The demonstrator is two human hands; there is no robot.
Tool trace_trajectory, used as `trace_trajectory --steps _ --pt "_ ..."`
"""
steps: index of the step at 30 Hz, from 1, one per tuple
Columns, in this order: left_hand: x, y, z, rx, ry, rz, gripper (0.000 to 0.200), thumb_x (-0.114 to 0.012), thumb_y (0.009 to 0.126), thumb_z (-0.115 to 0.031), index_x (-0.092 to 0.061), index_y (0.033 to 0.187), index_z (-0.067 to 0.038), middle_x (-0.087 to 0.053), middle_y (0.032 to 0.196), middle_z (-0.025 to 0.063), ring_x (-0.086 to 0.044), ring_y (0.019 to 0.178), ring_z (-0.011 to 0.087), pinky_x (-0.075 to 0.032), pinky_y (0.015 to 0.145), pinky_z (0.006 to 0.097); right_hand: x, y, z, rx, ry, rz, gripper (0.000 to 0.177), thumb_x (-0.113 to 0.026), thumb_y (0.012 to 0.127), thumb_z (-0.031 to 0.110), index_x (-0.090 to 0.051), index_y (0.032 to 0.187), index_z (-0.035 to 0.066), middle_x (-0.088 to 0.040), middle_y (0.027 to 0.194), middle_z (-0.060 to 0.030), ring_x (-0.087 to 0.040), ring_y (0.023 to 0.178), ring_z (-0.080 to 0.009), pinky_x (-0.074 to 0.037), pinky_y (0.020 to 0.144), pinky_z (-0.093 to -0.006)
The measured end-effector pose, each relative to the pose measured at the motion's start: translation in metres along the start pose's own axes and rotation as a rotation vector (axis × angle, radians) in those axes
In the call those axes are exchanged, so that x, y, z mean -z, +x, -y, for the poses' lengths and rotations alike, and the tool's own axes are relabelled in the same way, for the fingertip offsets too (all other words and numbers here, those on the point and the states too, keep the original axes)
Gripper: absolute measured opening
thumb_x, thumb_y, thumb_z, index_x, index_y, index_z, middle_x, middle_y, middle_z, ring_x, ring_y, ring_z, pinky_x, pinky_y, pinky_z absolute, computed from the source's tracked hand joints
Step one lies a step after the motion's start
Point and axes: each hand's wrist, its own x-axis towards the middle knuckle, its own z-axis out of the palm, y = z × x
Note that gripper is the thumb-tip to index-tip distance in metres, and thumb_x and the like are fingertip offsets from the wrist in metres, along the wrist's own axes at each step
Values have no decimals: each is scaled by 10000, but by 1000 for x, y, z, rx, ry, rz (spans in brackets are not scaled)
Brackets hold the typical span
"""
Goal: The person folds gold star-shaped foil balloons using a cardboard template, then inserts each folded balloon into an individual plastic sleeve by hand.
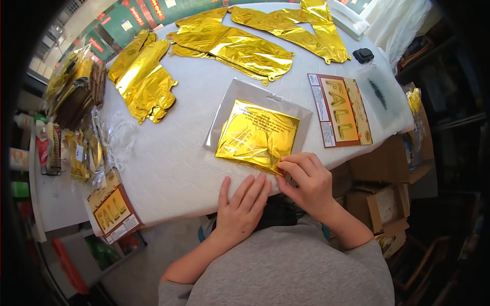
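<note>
1. The left hand [240,206] lies flat and open, fingers spread, on the white table [168,168], just near of the foil square [255,135] and not touching it.
2. The right hand [306,183] sits close beside the left. Its fingertips are pinched on the near right corner of the foil square.
3. The foil square is gold, folded flat and creased. It rests on a clear bag [227,112], not inside it, and the bag shows past the square's far and left sides.
4. Judging from this, the folding of this one piece looks about finished, while bagging it is not done.
5. Right of the foil square lies a card [339,109] printed FALL, apart from the bag. Further right is a second clear sleeve [380,94], and a small black thing [363,55] lies beyond that.
6. Far from the foil square, three gold balloons lie spread out and unfolded: one to the far left [140,76], one straight beyond [235,46], one at the far right [301,28]. By the look of it, these make up the work left.
7. Edges: the foil square's near corner is close to the table's near edge, where the hands are. A second FALL card [113,208] hangs at the edge to the near left.
8. Room: bare table lies left of the foil square, between it and the left balloon. The right side is tighter, with the card near the edge. Packs [76,86] crowd the far left, and boxes [380,204] stand below on the right.
</note>
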Motion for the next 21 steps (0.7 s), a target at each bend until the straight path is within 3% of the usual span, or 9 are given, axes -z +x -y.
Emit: trace_trajectory --steps 4,6,7,9,10,13,17,21 --pt "7 -4 -6 12 0 -28 559 -740 880 -233 -655 1428 -159 -577 1505 12 -544 1328 175 -330 1193 596 -2 2 -5 32 40 27 320 -828 756 57 -722 1057 74 -711 1066 -69 -699 1001 -291 -603 794 -377" --pt "14 -8 -6 -59 -46 -102 533 -824 812 -225 -723 1334 -189 -653 1407 -16 -611 1146 185 -370 1144 538 -2 7 -12 173 79 98 339 -827 763 82 -728 1088 75 -704 1088 -78 -689 1035 -311 -599 841 -394" --pt "15 -12 -5 -47 -41 -102 533 -824 812 -225 -723 1334 -189 -653 1407 -16 -611 1146 185 -370 1144 538 0 9 -14 182 88 105 339 -827 763 82 -728 1088 75 -704 1088 -78 -689 1035 -311 -599 841 -394" --pt "19 -20 5 -60 -124 -221 437 -841 796 -209 -759 1224 -190 -704 1283 -39 -629 1043 179 -403 1081 489 6 15 -17 202 110 175 365 -834 765 106 -731 1114 74 -699 1111 -81 -679 1065 -332 -583 905 -438" --pt "27 -18 14 35 -158 -259 384 -865 767 -149 -750 1132 -167 -718 1220 14 -645 1022 220 -440 1040 491 6 17 -14 221 76 147 371 -858 756 136 -730 1099 75 -693 1091 -80 -674 1030 -325 -566 937 -466" --pt "32 -12 34 469 -166 -401 467 -878 793 -127 -664 1206 -94 -658 1259 130 -627 1141 337 -486 1004 486 -1 19 -2 256 69 71 353 -876 747 158 -725 1057 83 -678 1048 -74 -658 995 -306 -548 949 -471" --pt "36 -19 41 532 -178 -368 505 -874 815 -131 -626 1251 -67 -627 1298 163 -599 1196 363 -492 1006 472 -27 20 18 269 31 19 283 -832 792 179 -701 1025 87 -651 1035 -57 -637 1010 -273 -512 986 -467" --pt "37 -20 31 514 -201 -347 437 -871 806 -54 -647 1182 -46 -660 1257 174 -654 1147 354 -541 982 432 -40 29 32 276 20 24 200 -791 833 167 -685 984 89 -633 990 -48 -631 975 -242 -481 918 -415"
